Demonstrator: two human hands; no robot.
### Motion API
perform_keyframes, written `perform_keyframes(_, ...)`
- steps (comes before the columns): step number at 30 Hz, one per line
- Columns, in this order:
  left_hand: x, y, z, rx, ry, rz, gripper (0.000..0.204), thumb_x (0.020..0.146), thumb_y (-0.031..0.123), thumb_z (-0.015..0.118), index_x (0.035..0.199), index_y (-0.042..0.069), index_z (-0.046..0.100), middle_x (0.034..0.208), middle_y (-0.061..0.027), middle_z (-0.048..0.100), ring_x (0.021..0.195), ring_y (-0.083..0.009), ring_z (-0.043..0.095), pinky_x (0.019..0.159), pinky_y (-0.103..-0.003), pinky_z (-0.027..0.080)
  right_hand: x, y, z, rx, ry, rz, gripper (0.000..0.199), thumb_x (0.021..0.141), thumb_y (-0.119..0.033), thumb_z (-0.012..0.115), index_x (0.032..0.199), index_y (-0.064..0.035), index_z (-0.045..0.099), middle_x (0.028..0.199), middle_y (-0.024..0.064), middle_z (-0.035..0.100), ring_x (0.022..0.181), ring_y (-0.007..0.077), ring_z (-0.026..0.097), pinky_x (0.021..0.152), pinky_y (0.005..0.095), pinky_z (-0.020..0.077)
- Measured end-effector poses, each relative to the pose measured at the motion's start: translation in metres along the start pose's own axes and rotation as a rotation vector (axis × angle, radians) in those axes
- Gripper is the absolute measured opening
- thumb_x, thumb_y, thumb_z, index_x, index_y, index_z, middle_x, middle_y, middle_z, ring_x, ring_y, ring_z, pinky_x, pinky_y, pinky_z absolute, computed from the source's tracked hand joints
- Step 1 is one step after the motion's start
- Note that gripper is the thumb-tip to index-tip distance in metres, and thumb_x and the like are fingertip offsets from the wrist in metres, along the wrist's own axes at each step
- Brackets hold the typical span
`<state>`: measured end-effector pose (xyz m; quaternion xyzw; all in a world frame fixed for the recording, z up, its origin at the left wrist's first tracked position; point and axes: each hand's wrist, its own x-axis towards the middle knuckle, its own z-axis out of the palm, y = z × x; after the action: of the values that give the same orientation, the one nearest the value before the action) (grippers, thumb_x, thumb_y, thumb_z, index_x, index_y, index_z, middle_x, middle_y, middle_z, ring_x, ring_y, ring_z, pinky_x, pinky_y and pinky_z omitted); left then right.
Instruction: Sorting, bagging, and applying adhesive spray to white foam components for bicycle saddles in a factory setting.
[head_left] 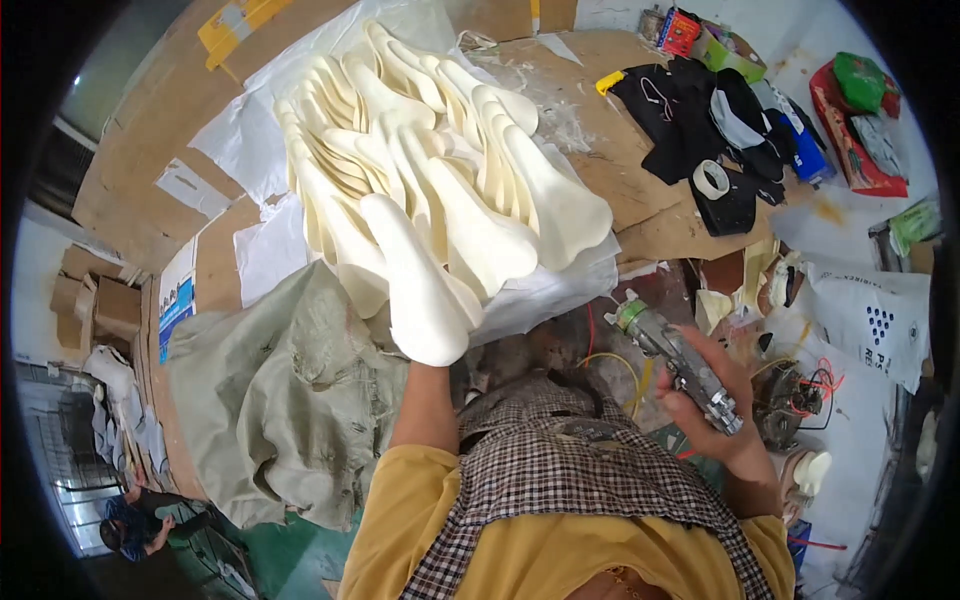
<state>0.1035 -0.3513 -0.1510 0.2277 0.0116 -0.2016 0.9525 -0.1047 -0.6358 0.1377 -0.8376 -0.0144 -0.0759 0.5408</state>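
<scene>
Cardboard-covered bench [640, 190], cream foam pieces [440, 180], black fabric [700, 120]

A cluttered workshop: stacked cream foam saddle shapes [440, 170] ahead of the hands, cardboard-covered bench [640, 190], tape roll [711, 179], black fabric scraps [680, 110] beyond.

Matt cream foam saddle pads [430, 200], metal tool [685, 365], rough cardboard tabletop [640, 190].

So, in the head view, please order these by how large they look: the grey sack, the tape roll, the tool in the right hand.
1. Grey sack
2. Tool
3. Tape roll; farther away, yet clearly smallest.
</scene>
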Motion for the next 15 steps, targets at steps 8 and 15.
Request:
perform_keyframes(8, 0.036, -0.013, 0.01, 0.125, 0.165, -0.035, 0.038, 0.091, 0.032, 0.043, 0.118, 0.005, 0.05, 0.104, -0.0101, 0.06, 0.095, -0.0236, 0.058, 0.08, -0.039, 0.05, -0.046, -0.001, -0.005, 0.218, 0.128, 0.173, 0.06, 0.08, -0.019, 0.065, 0.13, -0.0001, 0.038, 0.099, 0.0081, 0.06, 0.085, 0.0138, 0.058, 0.078, 0.0284, 0.0458)
perform_keyframes(15, 0.063, -0.031, 0.004, 1.174, 0.4, 0.26, 0.028, 0.079, 0.009, 0.063, 0.098, 0.003, 0.045, 0.094, -0.0087, 0.055, 0.083, -0.0129, 0.052, 0.073, -0.026, 0.043, -0.079, -0.003, -0.041, 0.011, 0.135, 0.446, 0.06, 0.082, -0.021, 0.063, 0.13, 0.0028, 0.037, 0.092, 0.0081, 0.06, 0.085, 0.0132, 0.056, 0.077, 0.0279, 0.0438)
